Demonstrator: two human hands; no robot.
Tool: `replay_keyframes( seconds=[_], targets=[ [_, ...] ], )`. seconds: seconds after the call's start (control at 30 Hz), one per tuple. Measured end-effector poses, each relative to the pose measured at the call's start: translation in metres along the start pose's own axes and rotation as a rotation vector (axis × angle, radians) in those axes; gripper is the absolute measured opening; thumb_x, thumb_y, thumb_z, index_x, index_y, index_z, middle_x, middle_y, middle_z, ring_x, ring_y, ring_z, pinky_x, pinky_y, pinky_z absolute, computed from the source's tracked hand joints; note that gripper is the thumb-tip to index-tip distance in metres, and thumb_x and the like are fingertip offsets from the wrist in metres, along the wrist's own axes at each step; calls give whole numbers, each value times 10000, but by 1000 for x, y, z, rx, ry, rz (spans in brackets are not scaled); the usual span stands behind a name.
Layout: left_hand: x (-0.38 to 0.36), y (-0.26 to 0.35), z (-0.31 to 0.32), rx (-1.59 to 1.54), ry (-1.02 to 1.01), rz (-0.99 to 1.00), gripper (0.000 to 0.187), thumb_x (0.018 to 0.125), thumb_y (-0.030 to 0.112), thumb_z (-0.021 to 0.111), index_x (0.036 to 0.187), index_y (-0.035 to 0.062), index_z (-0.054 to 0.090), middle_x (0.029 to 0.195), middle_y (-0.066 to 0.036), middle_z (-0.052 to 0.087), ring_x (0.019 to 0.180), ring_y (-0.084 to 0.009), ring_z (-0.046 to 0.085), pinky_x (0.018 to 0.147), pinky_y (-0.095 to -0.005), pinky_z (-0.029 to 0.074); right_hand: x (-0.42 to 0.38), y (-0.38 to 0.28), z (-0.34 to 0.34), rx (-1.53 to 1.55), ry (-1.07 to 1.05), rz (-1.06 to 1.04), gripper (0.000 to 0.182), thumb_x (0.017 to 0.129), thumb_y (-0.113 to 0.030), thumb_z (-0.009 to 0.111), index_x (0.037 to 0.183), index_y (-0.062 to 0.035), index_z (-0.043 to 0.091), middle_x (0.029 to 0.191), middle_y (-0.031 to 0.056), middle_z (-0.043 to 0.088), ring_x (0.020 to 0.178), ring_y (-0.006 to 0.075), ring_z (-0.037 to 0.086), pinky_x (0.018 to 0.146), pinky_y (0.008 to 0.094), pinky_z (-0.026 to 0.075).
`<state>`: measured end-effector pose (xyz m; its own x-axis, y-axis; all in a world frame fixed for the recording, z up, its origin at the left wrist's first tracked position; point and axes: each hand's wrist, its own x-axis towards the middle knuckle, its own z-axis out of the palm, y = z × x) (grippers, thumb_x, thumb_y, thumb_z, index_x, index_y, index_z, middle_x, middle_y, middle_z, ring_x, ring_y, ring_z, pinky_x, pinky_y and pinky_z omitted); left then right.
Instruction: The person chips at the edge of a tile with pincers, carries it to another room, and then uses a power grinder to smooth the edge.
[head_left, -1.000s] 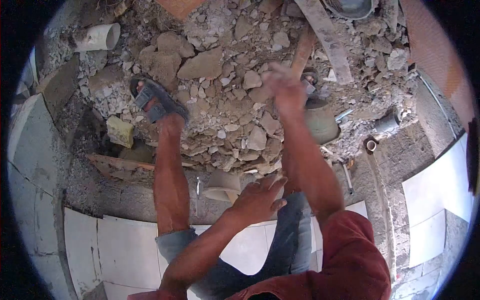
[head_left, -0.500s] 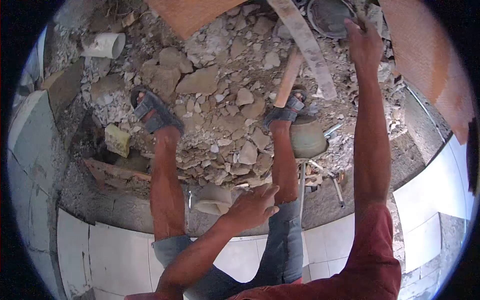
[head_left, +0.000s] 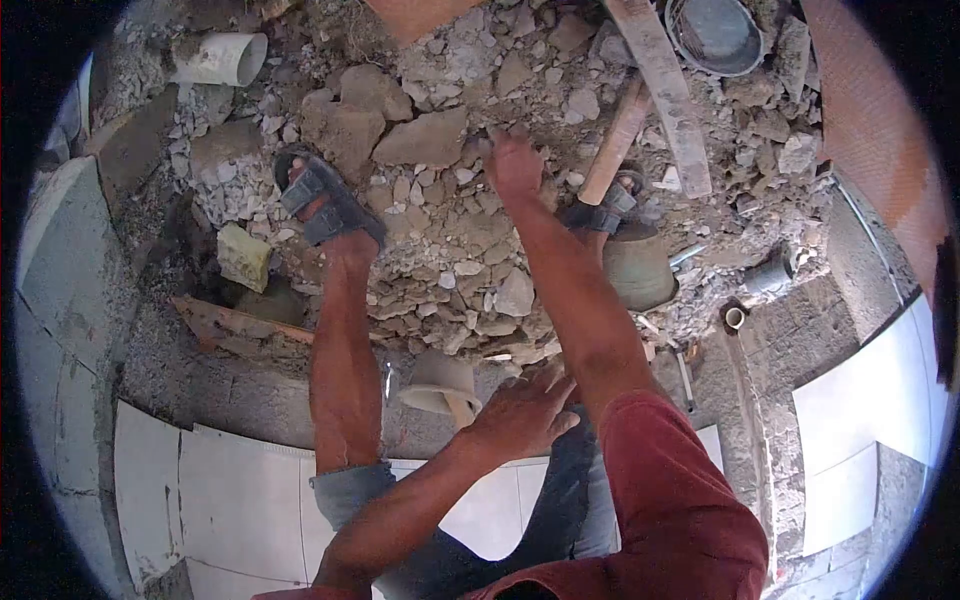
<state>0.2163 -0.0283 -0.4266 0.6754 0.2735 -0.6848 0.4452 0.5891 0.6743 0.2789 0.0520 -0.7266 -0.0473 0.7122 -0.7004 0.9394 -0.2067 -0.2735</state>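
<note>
My right hand [head_left: 515, 168] is down on the rubble between my feet, its fingers curled at a small dark stone [head_left: 474, 150]; the fingertips are partly hidden. Just left of it lies a large flat chunk of broken concrete [head_left: 422, 138]. My left hand [head_left: 520, 412] is beside my right knee, fingers loosely stretched out and holding nothing. Left of that hand a pale bucket-like container [head_left: 440, 378] stands partly hidden. Toward the upper right sits a round dark basin [head_left: 715, 35], apart from both hands.
Broken rubble [head_left: 430, 250] spreads around my sandaled feet. A worn plank [head_left: 660, 95] and a wooden handle [head_left: 615, 140] lie near my right foot, by an overturned greenish bucket [head_left: 640, 272]. A white pipe piece [head_left: 222, 60] is upper left. White tiles [head_left: 240, 490] border the near side.
My right hand has moved from the basin's rim leftward and nearer, down to the rubble. My left hand has shifted slightly right, near the knee. The camera view has tilted a little.
</note>
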Motion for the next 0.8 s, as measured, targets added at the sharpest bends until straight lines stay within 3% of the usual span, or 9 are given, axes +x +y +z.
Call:
replay_keyframes(
  seconds=[0.17, 0.4, 0.47, 0.57, 0.6, 0.67, 0.7, 0.77, 0.8],
  targets=[
    [-1, 0, -6, -22, -20, -38, 580, 874, 331, 545, 1338, 50, 342, 1340, -247, 378, 1118, -435, 490, 942, -518, 389, 11, -5, -11, -282, -277, -123, 226, 839, -176, 506, 982, -63, 639, 953, 145, 650, 887, 318, 649, 748, 449, 525],
    [-4, -2, -7, 43, 12, 7, 562, 870, 328, 552, 1323, 54, 362, 1277, -243, 425, 1080, -433, 512, 926, -505, 404, -10, -13, 10, -233, -331, -64, 283, 863, -215, 477, 1043, -45, 615, 947, 166, 665, 824, 337, 661, 719, 460, 526],
    [-3, 6, -17, 29, -69, -39, 565, 878, 321, 538, 1335, 42, 357, 1308, -249, 405, 1141, -420, 470, 961, -497, 376, -49, -13, 8, -3, -273, 26, 295, 803, -245, 559, 988, -18, 589, 865, 161, 654, 794, 372, 639, 708, 483, 505],
    [-3, 11, -16, 8, -160, -77, 574, 887, 319, 525, 1353, 36, 345, 1336, -260, 385, 1198, -413, 428, 993, -489, 350, -70, 55, 65, 251, -262, 224, 340, 778, -242, 597, 1013, 1, 569, 897, 178, 645, 869, 381, 612, 779, 479, 484],
    [-1, 10, -14, 0, -165, -77, 580, 889, 325, 527, 1359, 42, 340, 1334, -265, 386, 1194, -418, 429, 990, -489, 351, -72, 63, 57, 249, -260, 221, 340, 778, -242, 597, 1013, 1, 569, 897, 178, 645, 869, 381, 612, 779, 479, 484],
    [0, 7, -9, 6, -134, -70, 583, 889, 329, 528, 1361, 46, 338, 1334, -268, 383, 1192, -421, 430, 988, -490, 352, -76, 80, 41, -121, 306, -118, 341, 765, -241, 612, 1002, 1, 571, 946, 181, 632, 924, 369, 592, 825, 466, 467],
    [-1, 5, -5, 8, -111, -66, 585, 889, 333, 530, 1363, 49, 336, 1334, -272, 381, 1190, -423, 430, 987, -492, 352, -73, 85, 30, -122, 301, -116, 341, 765, -241, 612, 1002, 1, 571, 946, 181, 632, 924, 369, 592, 825, 466, 467],
    [0, 0, 0, 2, -91, -52, 589, 887, 332, 531, 1363, 48, 333, 1330, -273, 385, 1193, -423, 427, 989, -491, 351, -56, 93, 16, 23, 228, -24, 437, 807, -270, 547, 1160, -12, 546, 1070, 221, 600, 1124, 333, 516, 944, 442, 412],
    [0, -1, 1, -3, -73, -39, 592, 886, 332, 532, 1364, 46, 331, 1327, -274, 390, 1196, -424, 424, 991, -491, 349, -60, 93, 17, 27, 226, -21, 437, 807, -270, 547, 1160, -12, 546, 1070, 221, 600, 1124, 333, 516, 944, 442, 412]
  ],
)
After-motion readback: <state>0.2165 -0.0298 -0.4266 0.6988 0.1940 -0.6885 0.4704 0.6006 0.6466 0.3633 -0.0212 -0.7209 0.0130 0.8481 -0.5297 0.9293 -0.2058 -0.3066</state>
